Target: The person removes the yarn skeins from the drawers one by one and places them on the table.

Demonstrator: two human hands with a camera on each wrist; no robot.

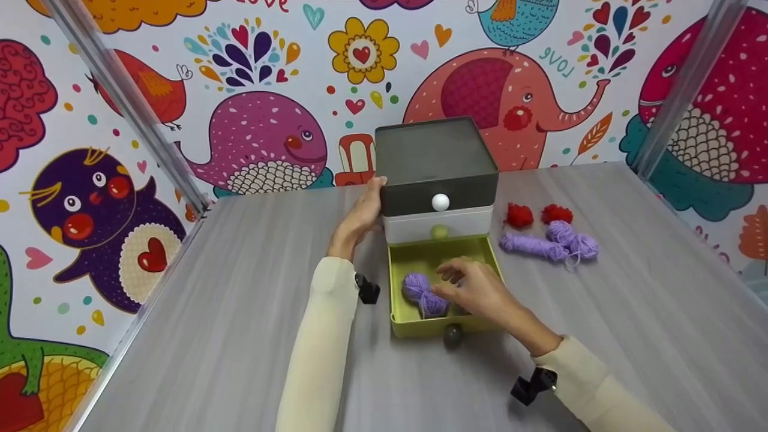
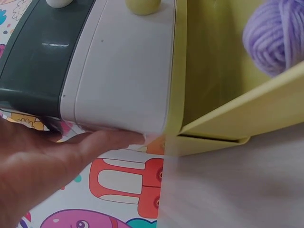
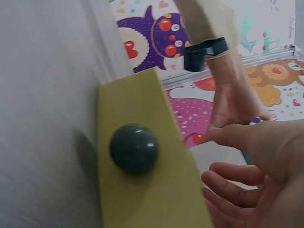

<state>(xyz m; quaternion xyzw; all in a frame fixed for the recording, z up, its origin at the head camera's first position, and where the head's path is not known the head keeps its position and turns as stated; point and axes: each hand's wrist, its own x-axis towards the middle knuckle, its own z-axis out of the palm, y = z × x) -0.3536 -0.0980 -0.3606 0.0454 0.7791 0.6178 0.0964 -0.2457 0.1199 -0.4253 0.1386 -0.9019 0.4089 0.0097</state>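
A small three-tier drawer box [image 1: 437, 150] stands on the table, dark grey on top, white in the middle and green below. Its green bottom drawer [image 1: 399, 327] is pulled out. Inside lies a purple skein of yarn [image 1: 425, 295], pinched at its middle. My left hand [image 1: 363, 210] rests against the box's left side, thumb extended along it in the left wrist view. Above the drawer hovers my right hand [image 1: 477, 291], fingers loosely bent and nothing visible between them. It hides part of the drawer's right side. A dark round knob [image 3: 134, 148] sits on the drawer front.
Right of the box lie two red yarn bundles [image 1: 519, 215] and two purple skeins [image 1: 533, 245], one with a loose strand. Walls with cartoon animals and metal corner posts [image 1: 129, 108] enclose the grey table [image 1: 240, 288].
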